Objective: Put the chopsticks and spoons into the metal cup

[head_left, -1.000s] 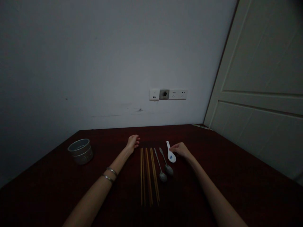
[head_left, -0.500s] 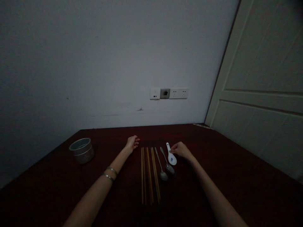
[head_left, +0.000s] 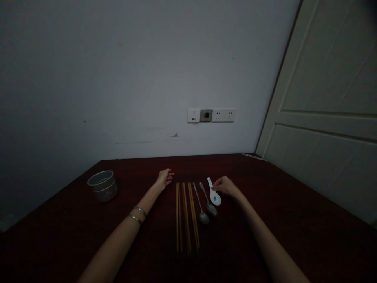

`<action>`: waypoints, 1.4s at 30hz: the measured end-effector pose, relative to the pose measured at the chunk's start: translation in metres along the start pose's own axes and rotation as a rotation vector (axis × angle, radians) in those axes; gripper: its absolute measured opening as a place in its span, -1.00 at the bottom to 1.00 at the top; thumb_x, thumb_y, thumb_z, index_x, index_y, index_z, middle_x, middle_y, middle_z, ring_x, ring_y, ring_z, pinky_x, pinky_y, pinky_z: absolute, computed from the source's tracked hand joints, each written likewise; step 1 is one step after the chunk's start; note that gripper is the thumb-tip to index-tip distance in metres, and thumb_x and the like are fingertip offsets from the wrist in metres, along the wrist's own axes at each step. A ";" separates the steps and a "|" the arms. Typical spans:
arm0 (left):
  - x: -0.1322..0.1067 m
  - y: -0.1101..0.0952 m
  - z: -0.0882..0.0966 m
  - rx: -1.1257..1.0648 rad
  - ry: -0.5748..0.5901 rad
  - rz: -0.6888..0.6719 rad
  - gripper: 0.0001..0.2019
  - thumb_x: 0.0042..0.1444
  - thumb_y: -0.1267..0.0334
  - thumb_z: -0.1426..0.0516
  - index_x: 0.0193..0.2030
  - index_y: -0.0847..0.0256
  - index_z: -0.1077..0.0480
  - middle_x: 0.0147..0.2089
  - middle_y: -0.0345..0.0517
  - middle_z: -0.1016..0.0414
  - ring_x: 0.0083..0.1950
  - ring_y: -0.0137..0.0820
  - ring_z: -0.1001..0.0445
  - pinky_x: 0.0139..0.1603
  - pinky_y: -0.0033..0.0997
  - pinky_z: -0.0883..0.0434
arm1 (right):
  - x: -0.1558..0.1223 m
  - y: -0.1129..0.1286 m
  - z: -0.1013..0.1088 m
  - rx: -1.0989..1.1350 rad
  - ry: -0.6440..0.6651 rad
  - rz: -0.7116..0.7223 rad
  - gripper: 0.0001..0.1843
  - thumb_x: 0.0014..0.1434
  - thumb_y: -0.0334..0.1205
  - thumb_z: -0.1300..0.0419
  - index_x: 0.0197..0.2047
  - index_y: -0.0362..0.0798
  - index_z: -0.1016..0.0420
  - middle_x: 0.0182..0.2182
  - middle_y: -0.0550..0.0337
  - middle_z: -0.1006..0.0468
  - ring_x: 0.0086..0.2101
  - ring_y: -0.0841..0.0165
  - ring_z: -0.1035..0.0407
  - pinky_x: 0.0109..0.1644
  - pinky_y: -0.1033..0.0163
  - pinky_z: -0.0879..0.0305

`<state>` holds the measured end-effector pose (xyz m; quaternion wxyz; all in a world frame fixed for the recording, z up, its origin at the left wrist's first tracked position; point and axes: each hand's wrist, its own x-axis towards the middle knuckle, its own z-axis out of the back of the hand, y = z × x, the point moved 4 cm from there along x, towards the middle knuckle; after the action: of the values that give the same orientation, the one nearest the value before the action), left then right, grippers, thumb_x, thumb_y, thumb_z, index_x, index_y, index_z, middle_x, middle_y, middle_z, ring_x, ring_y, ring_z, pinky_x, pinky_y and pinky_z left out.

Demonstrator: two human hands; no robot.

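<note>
My right hand (head_left: 225, 185) has its thumb and fingers pinched at the neck of a white Chinese soup spoon (head_left: 216, 198) with a blue mark in its bowl. The spoon lies on the dark red table, handle pointing to the wall. Left of it are two metal spoons, one with a plain round bowl (head_left: 204, 218) and another (head_left: 211, 209) close beside the white one. Several wooden chopsticks (head_left: 185, 220) lie lengthwise in pairs further left. My left hand (head_left: 165, 179) rests beyond their upper left end, fingers loosely bent and apart, holding nothing.
A metal utensil holder (head_left: 106, 191) with a perforated side stands at the left on the table (head_left: 141, 259). Behind the table is a pale wall with sockets (head_left: 223, 115). A panelled door (head_left: 324, 157) borders the right side.
The view has shifted very slightly. Both hands, the spoons and the chopsticks keep their places on the table.
</note>
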<state>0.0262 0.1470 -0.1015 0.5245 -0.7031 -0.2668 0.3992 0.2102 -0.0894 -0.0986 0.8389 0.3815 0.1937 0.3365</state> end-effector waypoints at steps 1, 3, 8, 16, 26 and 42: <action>0.000 0.000 0.000 0.002 0.000 -0.001 -0.90 0.06 0.28 0.00 -0.28 0.23 -0.21 -0.46 -0.21 -0.40 -0.68 -0.61 -0.21 -0.62 -0.59 -0.16 | 0.000 0.000 0.000 0.002 0.004 -0.003 -0.89 -0.22 -0.28 -0.26 -0.54 -0.14 -0.50 -0.67 0.25 -0.43 -0.65 0.49 -0.25 -0.65 0.44 -0.10; 0.000 0.000 0.000 0.006 0.001 -0.002 -0.90 0.06 0.27 -0.01 -0.29 0.22 -0.22 -0.46 -0.21 -0.40 -0.68 -0.61 -0.22 -0.62 -0.59 -0.17 | -0.001 0.001 0.000 0.008 0.021 -0.013 -0.89 -0.22 -0.27 -0.26 -0.54 -0.13 -0.50 -0.69 0.26 -0.42 -0.66 0.50 -0.25 -0.65 0.45 -0.10; 0.000 0.000 0.000 0.005 0.004 -0.008 -0.90 0.05 0.27 -0.02 -0.28 0.23 -0.22 -0.48 -0.22 -0.39 -0.68 -0.61 -0.22 -0.63 -0.60 -0.16 | -0.005 0.005 0.002 0.023 0.048 -0.048 -0.90 -0.21 -0.28 -0.26 -0.55 -0.14 -0.51 -0.70 0.25 -0.42 -0.64 0.50 -0.26 -0.64 0.46 -0.09; -0.001 -0.001 0.000 0.004 0.008 -0.006 -0.91 0.07 0.29 0.01 -0.29 0.24 -0.22 -0.48 -0.21 -0.39 -0.69 -0.62 -0.22 -0.63 -0.60 -0.17 | -0.007 0.004 0.005 0.067 0.091 -0.033 -0.81 -0.22 -0.18 -0.29 -0.54 -0.15 -0.51 -0.69 0.23 -0.43 -0.66 0.52 -0.24 -0.67 0.48 -0.03; -0.012 -0.022 -0.004 0.072 -0.009 -0.101 -0.89 0.01 0.34 -0.03 -0.29 0.26 -0.27 -0.50 -0.21 -0.36 -0.68 -0.61 -0.21 -0.67 -0.61 -0.14 | 0.008 -0.024 0.036 0.093 -0.361 0.098 -0.57 0.01 0.03 -0.05 -0.36 -0.17 -0.52 -0.52 0.07 -0.53 -0.57 0.39 -0.35 -0.56 0.38 -0.18; -0.150 -0.185 0.130 0.999 -0.296 -1.024 -0.56 -0.13 0.21 -0.18 -0.04 0.19 -0.33 -0.07 -0.02 -0.40 -0.08 -0.29 -0.35 -0.08 -0.33 -0.30 | 0.017 -0.055 0.035 0.087 -0.405 0.062 -0.51 -0.06 0.10 -0.04 -0.33 -0.15 -0.54 -0.54 0.03 -0.56 -0.59 0.28 -0.36 -0.53 0.26 -0.17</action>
<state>-0.1558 0.1532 0.0996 0.8621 -0.1055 -0.4165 0.2688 0.2655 -0.1212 -0.1202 0.8328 0.4827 0.0238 0.2699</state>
